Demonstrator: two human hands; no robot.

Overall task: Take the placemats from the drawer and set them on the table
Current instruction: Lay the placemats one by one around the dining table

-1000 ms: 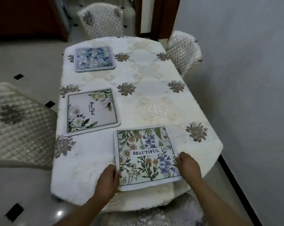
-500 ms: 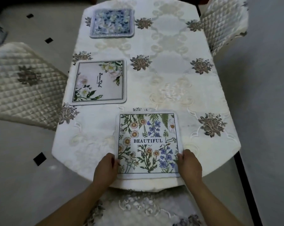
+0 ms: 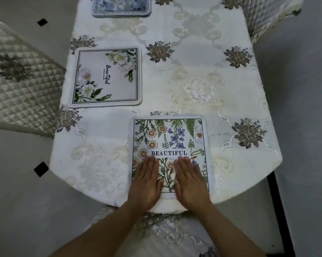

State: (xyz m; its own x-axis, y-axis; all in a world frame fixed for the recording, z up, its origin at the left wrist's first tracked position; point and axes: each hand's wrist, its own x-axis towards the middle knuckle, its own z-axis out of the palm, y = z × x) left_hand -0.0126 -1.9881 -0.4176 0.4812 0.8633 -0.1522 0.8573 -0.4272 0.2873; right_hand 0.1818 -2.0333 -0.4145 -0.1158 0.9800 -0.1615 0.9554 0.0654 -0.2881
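Note:
Three placemats lie on the table point(image 3: 202, 75), which is covered by a white embroidered cloth. The nearest, a wildflower placemat point(image 3: 175, 134) printed BEAUTIFUL, sits at the table's near end. My left hand point(image 3: 147, 180) and my right hand point(image 3: 190, 180) both lie flat on its lower half, fingers straight, side by side. A white-flower placemat point(image 3: 106, 76) lies to the left, further up. Only the near edge of a blue floral placemat point(image 3: 121, 6) shows at the top.
A quilted chair point(image 3: 21, 80) stands at the table's left side and another quilted chair point(image 3: 267, 13) at the far right. A chair with an embroidered cover point(image 3: 167, 232) is under my arms. A grey wall runs along the right.
Both hands moved from the sides of the wildflower placemat onto its top and now lie flat on it. The placemat straightened. The view tilted further down over the table.

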